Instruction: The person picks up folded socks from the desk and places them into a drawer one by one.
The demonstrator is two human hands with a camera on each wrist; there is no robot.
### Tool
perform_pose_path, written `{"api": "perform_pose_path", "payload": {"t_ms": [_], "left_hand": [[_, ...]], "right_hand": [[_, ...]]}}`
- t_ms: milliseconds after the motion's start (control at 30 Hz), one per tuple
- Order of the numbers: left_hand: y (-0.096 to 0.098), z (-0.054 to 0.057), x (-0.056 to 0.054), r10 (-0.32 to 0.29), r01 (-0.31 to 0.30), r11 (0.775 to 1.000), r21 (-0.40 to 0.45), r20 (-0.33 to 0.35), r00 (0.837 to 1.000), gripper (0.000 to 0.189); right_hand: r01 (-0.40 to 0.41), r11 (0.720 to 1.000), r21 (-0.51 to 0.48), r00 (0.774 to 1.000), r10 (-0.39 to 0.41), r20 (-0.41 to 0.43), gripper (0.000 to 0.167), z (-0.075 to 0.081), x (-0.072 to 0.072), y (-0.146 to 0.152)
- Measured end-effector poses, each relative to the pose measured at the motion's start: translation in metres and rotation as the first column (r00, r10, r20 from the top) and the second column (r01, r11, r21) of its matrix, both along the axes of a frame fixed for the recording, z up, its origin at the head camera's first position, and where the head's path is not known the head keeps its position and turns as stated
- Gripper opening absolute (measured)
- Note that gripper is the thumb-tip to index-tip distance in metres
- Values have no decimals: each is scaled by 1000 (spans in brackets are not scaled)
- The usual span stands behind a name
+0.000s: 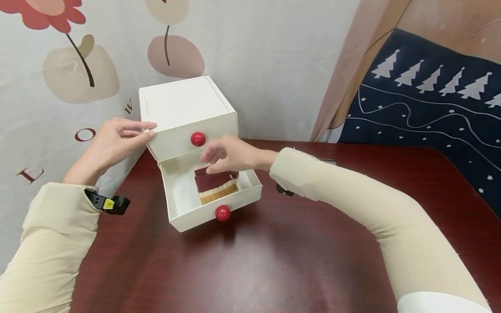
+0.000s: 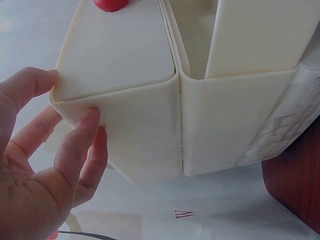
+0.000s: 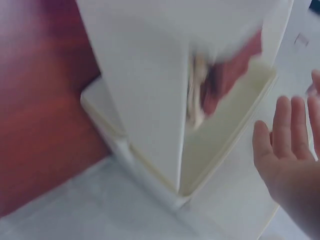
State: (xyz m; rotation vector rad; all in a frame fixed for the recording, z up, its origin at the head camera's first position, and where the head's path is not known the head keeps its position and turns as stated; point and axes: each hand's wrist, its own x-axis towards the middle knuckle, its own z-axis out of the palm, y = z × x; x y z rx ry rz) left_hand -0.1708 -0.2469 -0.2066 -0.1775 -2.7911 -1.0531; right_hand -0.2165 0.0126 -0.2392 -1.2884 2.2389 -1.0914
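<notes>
A white two-drawer storage box stands on the table. My left hand touches its upper left front corner, thumb and fingertips spread about the edge; in the left wrist view, two fingertips rest on the side panel. The lower drawer is pulled out, and the upper one is closed. Folded maroon fabric with a cream and mustard band lies in the lower drawer. Just above it hangs my right hand, fingers loosely bent and holding nothing. The right wrist view shows those fingers apart from the fabric.
Red round knobs stick out from both drawer fronts. The dark red-brown table spreads in front and to the right. A printed cloth hangs behind the box, with a navy tree-patterned cloth at the right.
</notes>
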Motion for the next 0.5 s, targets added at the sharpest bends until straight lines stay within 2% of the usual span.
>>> {"api": "perform_pose_path", "payload": {"t_ms": [167,300,367,500], "left_hand": [[-1,0,0,10,-10,1000,2,5,1000,42],[1,-1,0,8,-8,1000,0,-2,1000,41],[1,-1,0,6,-6,1000,-4,-7,1000,41],[0,-2,1,9,-9,1000,5,-6,1000,41]], "right_hand": [[-43,997,-60,998,45,34,26,-2,29,10],[-54,989,-140,998,55,6,24,-5,47,24],[-50,981,-185,999,46,-27,22,-9,54,32],[-30,964,-266,998,14,-60,18,-29,65,45]]}}
